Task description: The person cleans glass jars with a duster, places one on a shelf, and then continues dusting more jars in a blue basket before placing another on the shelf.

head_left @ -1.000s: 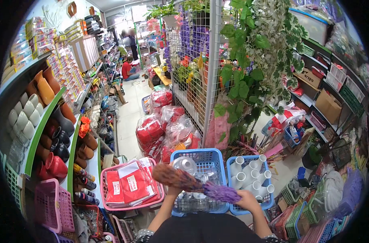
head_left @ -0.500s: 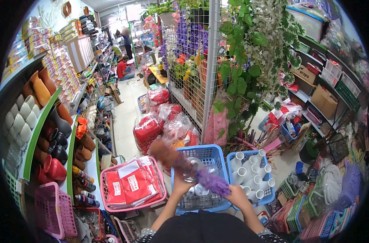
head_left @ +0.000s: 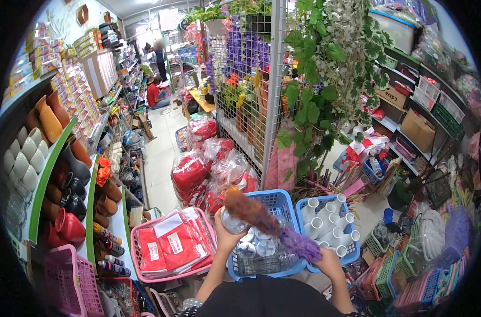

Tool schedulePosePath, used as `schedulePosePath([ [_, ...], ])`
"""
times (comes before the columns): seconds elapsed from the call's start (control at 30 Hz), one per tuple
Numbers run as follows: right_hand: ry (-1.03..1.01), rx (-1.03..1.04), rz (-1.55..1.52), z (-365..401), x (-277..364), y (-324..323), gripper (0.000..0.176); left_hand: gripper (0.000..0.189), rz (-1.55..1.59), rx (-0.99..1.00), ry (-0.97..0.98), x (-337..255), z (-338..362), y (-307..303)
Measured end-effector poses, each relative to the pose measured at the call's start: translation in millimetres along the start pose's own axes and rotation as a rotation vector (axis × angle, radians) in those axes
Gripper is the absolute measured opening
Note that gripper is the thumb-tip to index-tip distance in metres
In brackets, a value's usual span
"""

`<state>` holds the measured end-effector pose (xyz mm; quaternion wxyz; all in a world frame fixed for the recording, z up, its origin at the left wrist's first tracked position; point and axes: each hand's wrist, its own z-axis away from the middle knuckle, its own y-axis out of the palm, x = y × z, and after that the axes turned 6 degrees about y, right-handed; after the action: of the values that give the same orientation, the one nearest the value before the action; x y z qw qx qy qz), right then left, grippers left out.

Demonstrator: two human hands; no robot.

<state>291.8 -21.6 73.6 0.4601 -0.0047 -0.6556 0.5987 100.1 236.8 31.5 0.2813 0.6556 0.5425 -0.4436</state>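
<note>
My right hand (head_left: pixel 330 265) is wrapped round the purple end of a fluffy duster (head_left: pixel 261 221), whose brown and orange far end points up to the left. In my left hand (head_left: pixel 227 238) is a clear glass vessel (head_left: pixel 234 222), tilted, with the duster's brown part overlapping its upper edge. Below both hands stands a blue plastic basket (head_left: pixel 289 211) filled with clear glassware (head_left: pixel 264 253). Part of that glassware is hidden by the duster and by my dark clothing.
Right of it, a smaller blue basket (head_left: pixel 310 203) holds several white vases (head_left: pixel 333 221). A pink basket (head_left: pixel 136 238) of red packets lies left. Bagged red goods (head_left: pixel 190 171) line the aisle. Shelves of pottery (head_left: pixel 53 116) flank me. Two people are farther down the aisle.
The glass vessel in my left hand has moved up and left, out over the basket's edge. My right hand has shifted right and slightly down with the duster.
</note>
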Motion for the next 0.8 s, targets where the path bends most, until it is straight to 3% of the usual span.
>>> schedulePosePath([
  [0.03,0.074,-0.073,-0.028,1,5,2,0.03,0.1,-0.003,0.008,0.019,-4,-1,1],
  [0.1,0.029,-0.014,0.005,-6,3,12,0.03,0.098,0.034,0.025,0.062,-1,0,1],
  [0.17,-0.024,0.046,0.031,-11,3,18,0.03,0.094,-0.634,0.609,0.12,54,3,-3],
  [0.2,-0.08,0.04,0.057,-14,5,18,0.03,0.091,-0.721,0.274,0.517,49,1,-1],
  [0.23,-0.135,0.033,0.083,-17,8,17,0.03,0.091,-0.724,0.276,0.52,45,3,-1],
  [0.3,-0.091,-0.006,0.011,-23,21,14,0.031,0.091,-0.113,-0.001,0.132,0,4,1],
  [0.37,0.082,-0.079,-0.069,-26,28,13,0.032,0.09,0.01,0.063,0.142,-8,0,-1],
  [0.43,-0.004,-0.095,0.034,-29,23,19,0.033,0.091,0.066,0.06,0.065,-4,1,-3],
  [0.5,-0.068,0.0,-0.076,-31,13,23,0.03,0.091,0.037,0.066,0.085,-1,1,-9],
  [0.7,-0.031,0.085,-0.077,-14,12,-7,0.029,0.096,0.048,0.072,0.089,25,8,-15],
  [0.77,-0.086,0.125,-0.017,-10,0,-4,0.03,0.097,-0.978,0.207,0.711,107,21,-19],
  [0.8,-0.143,0.166,0.042,-8,-4,-1,0.031,0.098,-0.699,0.28,0.483,146,24,-26],
])
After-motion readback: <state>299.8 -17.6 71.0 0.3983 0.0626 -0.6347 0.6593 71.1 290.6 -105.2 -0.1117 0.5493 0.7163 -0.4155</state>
